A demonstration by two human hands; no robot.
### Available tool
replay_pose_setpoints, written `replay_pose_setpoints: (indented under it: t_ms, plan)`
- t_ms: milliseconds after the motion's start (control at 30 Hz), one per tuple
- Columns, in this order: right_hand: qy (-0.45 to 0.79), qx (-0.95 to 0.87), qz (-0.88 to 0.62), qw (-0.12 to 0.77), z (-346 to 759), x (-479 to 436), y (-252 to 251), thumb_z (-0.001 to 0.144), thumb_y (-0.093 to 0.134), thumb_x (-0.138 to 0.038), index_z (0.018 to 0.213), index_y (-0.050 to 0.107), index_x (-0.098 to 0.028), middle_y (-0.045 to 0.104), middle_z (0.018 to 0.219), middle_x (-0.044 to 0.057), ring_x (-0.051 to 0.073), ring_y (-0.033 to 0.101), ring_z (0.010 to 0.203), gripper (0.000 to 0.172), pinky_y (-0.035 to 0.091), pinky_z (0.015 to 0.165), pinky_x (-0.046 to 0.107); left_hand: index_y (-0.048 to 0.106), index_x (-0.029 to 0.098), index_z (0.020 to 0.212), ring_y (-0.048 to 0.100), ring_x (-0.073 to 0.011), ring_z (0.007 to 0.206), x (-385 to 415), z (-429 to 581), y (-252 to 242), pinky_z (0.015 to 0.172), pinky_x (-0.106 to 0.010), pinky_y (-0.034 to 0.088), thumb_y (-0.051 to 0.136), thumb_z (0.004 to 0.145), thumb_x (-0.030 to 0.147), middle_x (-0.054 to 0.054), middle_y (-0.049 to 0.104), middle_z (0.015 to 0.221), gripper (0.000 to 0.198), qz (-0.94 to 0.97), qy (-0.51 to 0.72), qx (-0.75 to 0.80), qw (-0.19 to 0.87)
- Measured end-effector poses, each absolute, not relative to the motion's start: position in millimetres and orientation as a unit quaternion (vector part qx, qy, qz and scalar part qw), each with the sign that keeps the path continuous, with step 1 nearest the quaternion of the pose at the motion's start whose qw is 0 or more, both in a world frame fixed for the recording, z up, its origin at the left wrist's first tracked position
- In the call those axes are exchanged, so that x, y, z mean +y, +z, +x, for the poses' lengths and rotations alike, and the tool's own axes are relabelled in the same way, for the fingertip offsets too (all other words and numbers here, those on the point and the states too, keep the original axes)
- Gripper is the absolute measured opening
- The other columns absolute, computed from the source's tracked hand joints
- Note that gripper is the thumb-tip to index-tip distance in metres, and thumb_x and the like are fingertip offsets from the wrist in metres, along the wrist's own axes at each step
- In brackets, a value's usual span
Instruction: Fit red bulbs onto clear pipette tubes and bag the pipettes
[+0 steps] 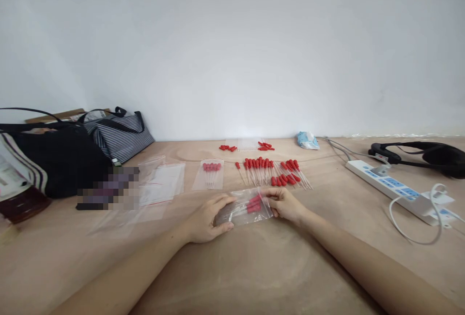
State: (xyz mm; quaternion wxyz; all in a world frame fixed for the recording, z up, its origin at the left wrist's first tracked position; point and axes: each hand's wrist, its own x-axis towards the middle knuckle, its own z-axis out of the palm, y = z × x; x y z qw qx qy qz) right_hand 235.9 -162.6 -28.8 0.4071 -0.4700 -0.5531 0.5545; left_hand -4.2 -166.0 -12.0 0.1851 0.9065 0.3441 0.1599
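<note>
My left hand (208, 218) and my right hand (285, 203) both grip a small clear plastic bag (244, 207) lying on the wooden table (254, 266); red-capped glass droppers show inside it. The left hand pinches the bag's left end, the right its right end. Just beyond the bag lies a row of loose red-capped droppers (272, 171). A sealed bag of droppers (210, 173) rests to the left of them, and a few red caps (247, 147) sit farther back.
Empty clear bags (162, 184) lie at the left, beside a black bag (54, 160) and a striped bag (118, 133). A white power strip (395, 190) with cables, a black headset (428, 154) and a blue packet (307, 140) are at the right.
</note>
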Motion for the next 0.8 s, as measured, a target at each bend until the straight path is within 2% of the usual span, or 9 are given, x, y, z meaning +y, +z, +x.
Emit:
replay_pose_setpoints:
  t_ms: [200, 333, 400, 500, 567, 667, 800]
  plan:
    - [0.535, -0.549, -0.489, 0.417, 230.8, -161.5, -33.4, 0.059, 0.065, -0.037, 0.062, 0.056, -0.015, 0.049, 0.045, -0.006, 0.003, 0.033, 0.032, 0.024, 0.024, 0.031, 0.015, 0.038, 0.023, 0.122, 0.041, -0.0229, 0.114, -165.6, -3.7, -12.0, 0.096, -0.039, 0.034, 0.052, 0.078, 0.033, -0.007, 0.044, 0.125, 0.048, 0.907, 0.163, 0.34, 0.185]
    - [0.54, -0.586, -0.465, 0.385, 238.1, -157.6, -37.7, 0.065, 0.058, -0.038, 0.065, 0.059, -0.015, 0.048, 0.045, -0.006, 0.003, 0.029, 0.032, 0.023, 0.023, 0.033, 0.017, 0.039, 0.023, 0.122, 0.042, -0.0225, 0.113, -165.2, -4.5, -11.9, 0.095, -0.039, 0.035, 0.053, 0.077, 0.035, -0.007, 0.045, 0.123, 0.048, 0.908, 0.167, 0.336, 0.187]
    - [0.481, -0.596, -0.502, 0.402, 247.6, -150.0, -37.6, 0.067, 0.056, -0.035, 0.066, 0.058, -0.016, 0.049, 0.047, -0.005, 0.005, 0.034, 0.035, 0.019, 0.028, 0.037, 0.018, 0.04, 0.022, 0.121, 0.04, -0.0227, 0.115, -164.7, -4.8, -11.3, 0.097, -0.039, 0.033, 0.05, 0.079, 0.036, -0.007, 0.045, 0.125, 0.045, 0.907, 0.165, 0.339, 0.189]
    - [0.281, -0.63, -0.582, 0.43, 263.8, -130.0, -33.0, 0.065, 0.055, -0.024, 0.064, 0.055, -0.017, 0.057, 0.061, -0.001, 0.01, 0.05, 0.053, 0.007, 0.038, 0.053, 0.021, 0.043, 0.022, 0.12, 0.04, -0.022, 0.116, -163.3, -4.8, -10.7, 0.098, -0.04, 0.032, 0.045, 0.083, 0.032, -0.007, 0.046, 0.125, 0.038, 0.903, 0.164, 0.345, 0.196]
    - [0.17, -0.644, -0.625, 0.407, 270.3, -113.3, -28.2, 0.066, 0.053, -0.019, 0.066, 0.054, -0.017, 0.06, 0.067, 0.001, 0.013, 0.054, 0.063, 0.001, 0.04, 0.061, 0.024, 0.045, 0.021, 0.119, 0.041, -0.0217, 0.115, -162.3, -4.6, -11.2, 0.098, -0.04, 0.032, 0.046, 0.082, 0.028, -0.007, 0.048, 0.124, 0.038, 0.905, 0.166, 0.34, 0.195]
    - [0.095, -0.637, -0.675, 0.36, 268.0, -89.3, -22.4, 0.066, 0.052, -0.015, 0.075, 0.051, -0.017, 0.061, 0.072, 0.005, 0.017, 0.056, 0.072, 0.009, 0.04, 0.065, 0.026, 0.047, 0.02, 0.117, 0.041, -0.0213, 0.116, -161.8, -4.2, -12.8, 0.099, -0.04, 0.032, 0.049, 0.079, 0.024, -0.006, 0.05, 0.122, 0.038, 0.912, 0.168, 0.326, 0.186]
    - [0.09, -0.606, -0.728, 0.308, 252.1, -67.6, -21.7, 0.062, 0.053, -0.012, 0.086, 0.048, -0.014, 0.06, 0.077, 0.011, 0.024, 0.057, 0.079, 0.024, 0.041, 0.064, 0.029, 0.048, 0.02, 0.115, 0.042, -0.0204, 0.115, -162.4, -4.4, -14.1, 0.098, -0.04, 0.033, 0.049, 0.079, 0.023, -0.006, 0.051, 0.121, 0.037, 0.914, 0.174, 0.315, 0.185]
